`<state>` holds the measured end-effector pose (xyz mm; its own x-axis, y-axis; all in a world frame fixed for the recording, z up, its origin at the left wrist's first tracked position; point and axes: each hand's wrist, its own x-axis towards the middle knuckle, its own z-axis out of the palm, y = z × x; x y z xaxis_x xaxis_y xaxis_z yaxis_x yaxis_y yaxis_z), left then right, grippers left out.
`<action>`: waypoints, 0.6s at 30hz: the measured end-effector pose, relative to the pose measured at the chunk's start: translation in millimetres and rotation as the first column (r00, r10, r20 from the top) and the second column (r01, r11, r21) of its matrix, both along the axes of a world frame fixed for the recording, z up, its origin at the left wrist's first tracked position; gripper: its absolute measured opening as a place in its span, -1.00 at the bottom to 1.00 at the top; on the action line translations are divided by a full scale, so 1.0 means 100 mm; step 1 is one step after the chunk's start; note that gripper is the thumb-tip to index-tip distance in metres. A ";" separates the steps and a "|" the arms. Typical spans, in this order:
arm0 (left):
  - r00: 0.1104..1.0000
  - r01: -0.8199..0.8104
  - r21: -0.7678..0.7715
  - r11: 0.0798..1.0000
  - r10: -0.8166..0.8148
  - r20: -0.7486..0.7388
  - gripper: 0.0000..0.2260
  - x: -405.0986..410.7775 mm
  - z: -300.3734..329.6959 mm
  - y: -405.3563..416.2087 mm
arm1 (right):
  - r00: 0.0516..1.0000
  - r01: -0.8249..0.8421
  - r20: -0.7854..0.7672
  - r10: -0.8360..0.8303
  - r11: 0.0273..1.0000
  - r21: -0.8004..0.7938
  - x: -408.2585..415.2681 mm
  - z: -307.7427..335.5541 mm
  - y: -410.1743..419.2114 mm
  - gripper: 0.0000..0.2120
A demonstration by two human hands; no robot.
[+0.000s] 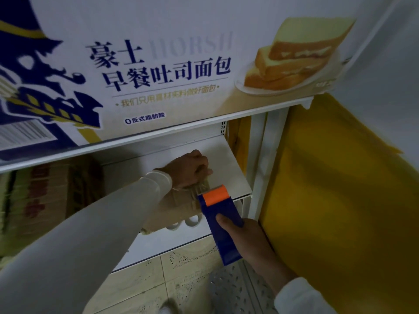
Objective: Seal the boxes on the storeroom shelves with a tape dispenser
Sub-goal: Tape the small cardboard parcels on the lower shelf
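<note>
My right hand (247, 241) grips a blue tape dispenser (223, 225) with an orange roller at its front end. A strip of clear tape (200, 188) runs from the roller up to my left hand (190, 169), which pinches the tape's loose end over the white middle shelf (229, 173). Beneath my left forearm a brown cardboard box (174, 211) with round holes in its side sits on a lower shelf, partly hidden by the arm. A large white bread box (158, 71) with blue print and a toast picture stands on the upper shelf.
Stacked cartons (45, 196) fill the dim left part of the middle shelf. A yellow sheet (328, 200) hangs at the right beside the white shelf post (260, 166). A perforated grey metal panel (235, 291) lies on the tiled floor (145, 282) below.
</note>
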<state>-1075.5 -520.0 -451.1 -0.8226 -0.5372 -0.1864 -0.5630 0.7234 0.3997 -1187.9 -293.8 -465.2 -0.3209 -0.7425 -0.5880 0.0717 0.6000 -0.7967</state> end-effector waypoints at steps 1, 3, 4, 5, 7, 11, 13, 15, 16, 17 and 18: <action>1.000 0.000 -0.020 1.000 0.000 0.010 -0.73 -0.02 0.00 0.01 | 1.000 -0.010 -0.011 0.010 1.000 -0.008 0.00 -0.01 0.00 -0.60; 1.000 -0.002 -0.079 0.997 0.004 0.027 -0.69 -0.05 -0.04 0.02 | 0.999 -0.020 -0.028 0.019 1.000 -0.016 -0.01 -0.02 -0.01 -0.60; 0.999 0.015 -0.119 0.993 -0.011 0.035 -0.68 -0.06 -0.05 0.01 | 0.999 -0.023 -0.037 0.022 1.000 -0.015 -0.01 -0.03 -0.01 -0.61; 0.999 0.026 -0.150 0.988 -0.021 0.035 -0.68 -0.07 -0.05 0.02 | 0.999 -0.027 -0.047 0.027 1.000 -0.010 -0.01 -0.04 -0.02 -0.61; 0.998 0.058 -0.258 0.964 -0.065 -0.021 -0.72 -0.04 -0.04 0.04 | 0.998 -0.034 -0.061 0.034 0.999 -0.011 -0.01 -0.07 -0.02 -0.60; 0.900 0.303 -0.366 0.880 -0.391 -0.194 -0.88 0.10 -0.11 0.13 | 0.990 -0.080 -0.119 0.076 0.996 -0.033 -0.02 -0.08 -0.04 -0.59; 0.911 0.264 -0.313 0.912 -0.343 -0.231 -0.87 0.12 -0.13 0.12 | 0.990 -0.088 -0.110 0.084 0.996 -0.026 -0.02 -0.07 -0.07 -0.59; 0.923 0.224 -0.317 0.922 -0.305 -0.233 -0.86 0.11 -0.14 0.10 | 0.994 -0.077 -0.077 0.076 0.997 -0.016 -0.01 -0.02 -0.08 -0.61; 0.927 0.214 -0.317 0.924 -0.294 -0.234 -0.86 0.10 -0.13 0.10 | 0.995 -0.076 -0.063 0.075 0.997 -0.013 -0.02 0.02 -0.05 -0.62; 0.930 0.211 -0.308 0.928 -0.287 -0.228 -0.84 0.08 -0.12 0.11 | 0.996 -0.072 -0.046 0.072 0.997 -0.004 -0.03 0.05 0.00 -0.62; 0.936 0.203 -0.298 0.933 -0.274 -0.222 -0.82 0.08 -0.12 0.12 | 0.997 -0.067 -0.028 0.067 0.998 0.012 -0.03 0.08 0.09 -0.61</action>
<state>-1067.7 -508.4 -463.3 -0.9324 -0.3189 0.1698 -0.2645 0.9227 0.2806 -1190.5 -285.0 -456.8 -0.2870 -0.7563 -0.5878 0.0086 0.6116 -0.7911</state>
